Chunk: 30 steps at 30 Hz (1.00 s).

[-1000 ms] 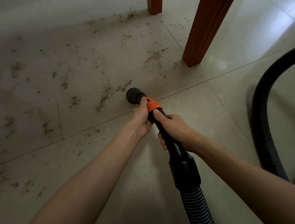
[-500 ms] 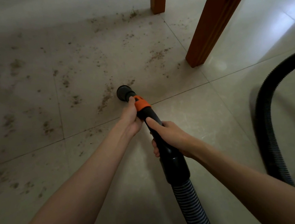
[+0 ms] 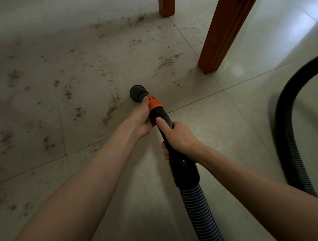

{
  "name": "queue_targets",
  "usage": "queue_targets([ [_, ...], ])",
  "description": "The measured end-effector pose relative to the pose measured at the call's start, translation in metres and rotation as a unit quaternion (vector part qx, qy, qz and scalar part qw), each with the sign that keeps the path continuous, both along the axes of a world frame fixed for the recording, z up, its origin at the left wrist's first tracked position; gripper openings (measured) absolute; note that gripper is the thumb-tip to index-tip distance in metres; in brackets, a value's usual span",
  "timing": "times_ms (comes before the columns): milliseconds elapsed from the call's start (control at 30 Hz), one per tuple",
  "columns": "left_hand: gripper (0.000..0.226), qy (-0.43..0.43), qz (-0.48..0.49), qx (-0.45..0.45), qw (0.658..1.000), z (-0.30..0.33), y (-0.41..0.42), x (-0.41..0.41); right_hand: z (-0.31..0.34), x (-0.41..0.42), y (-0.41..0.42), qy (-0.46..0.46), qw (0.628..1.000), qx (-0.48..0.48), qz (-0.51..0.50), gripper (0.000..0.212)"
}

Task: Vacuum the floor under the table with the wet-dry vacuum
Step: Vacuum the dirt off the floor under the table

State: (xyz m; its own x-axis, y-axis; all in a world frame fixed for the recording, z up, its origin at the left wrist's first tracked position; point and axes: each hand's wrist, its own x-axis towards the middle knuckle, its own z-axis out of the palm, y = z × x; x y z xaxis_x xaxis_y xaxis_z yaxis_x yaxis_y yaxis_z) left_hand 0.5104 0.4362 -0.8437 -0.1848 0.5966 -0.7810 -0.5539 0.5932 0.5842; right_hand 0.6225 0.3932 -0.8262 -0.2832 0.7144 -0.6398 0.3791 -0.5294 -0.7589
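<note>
A black vacuum wand with an orange collar (image 3: pixel 154 104) points down at the pale tiled floor (image 3: pixel 202 128). Its round nozzle (image 3: pixel 137 93) sits just right of a streak of brown dirt (image 3: pixel 111 109). My left hand (image 3: pixel 142 119) grips the wand just behind the orange collar. My right hand (image 3: pixel 176 138) grips the black tube lower down, thumb laid along it. The ribbed hose (image 3: pixel 199 212) runs from the wand toward the bottom edge.
Two brown wooden table legs stand ahead, one near (image 3: pixel 223 27) and one farther back (image 3: pixel 166 1). Brown crumbs and dust patches (image 3: pixel 14 76) lie scattered over the tiles to the left and ahead. A loop of black hose (image 3: pixel 286 129) curves along the right side.
The nozzle has slid forward and left across the tile line, up to the dirt streak. Both hands moved with it and kept their grip.
</note>
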Motion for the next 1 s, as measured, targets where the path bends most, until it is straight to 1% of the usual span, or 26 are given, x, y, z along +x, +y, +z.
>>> queue_targets([
  [133,0.051,-0.026,0.034,0.001,0.999,0.002,0.005,-0.003,-0.002,-0.007,0.004,-0.002,1.000,0.004,0.008,0.040],
  [233,0.053,-0.028,0.046,-0.001,0.999,0.001,0.008,-0.006,-0.002,-0.012,0.005,-0.002,1.000,0.006,0.012,0.041],
  [500,0.066,0.030,-0.038,-0.031,0.998,-0.004,0.012,0.003,-0.001,-0.004,0.002,0.020,1.000,-0.003,-0.016,0.038],
  [633,0.054,0.051,-0.080,-0.005,0.995,0.002,0.019,0.020,-0.002,0.007,0.006,0.011,0.999,0.001,-0.047,0.040],
  [767,0.050,0.062,-0.108,0.003,0.992,0.002,0.025,0.040,-0.006,0.020,0.007,-0.003,0.997,0.016,-0.079,0.040],
  [833,0.044,0.056,-0.112,0.009,0.992,0.000,0.029,0.047,-0.007,0.026,0.007,-0.007,0.995,0.021,-0.094,0.039],
  [933,0.025,0.033,-0.124,0.016,0.992,-0.002,0.033,0.056,-0.009,0.034,0.008,-0.015,0.994,0.028,-0.109,0.037],
  [1000,0.028,0.030,-0.129,0.017,0.991,-0.004,0.035,0.061,-0.010,0.038,0.009,-0.025,0.993,0.034,-0.114,0.037],
])
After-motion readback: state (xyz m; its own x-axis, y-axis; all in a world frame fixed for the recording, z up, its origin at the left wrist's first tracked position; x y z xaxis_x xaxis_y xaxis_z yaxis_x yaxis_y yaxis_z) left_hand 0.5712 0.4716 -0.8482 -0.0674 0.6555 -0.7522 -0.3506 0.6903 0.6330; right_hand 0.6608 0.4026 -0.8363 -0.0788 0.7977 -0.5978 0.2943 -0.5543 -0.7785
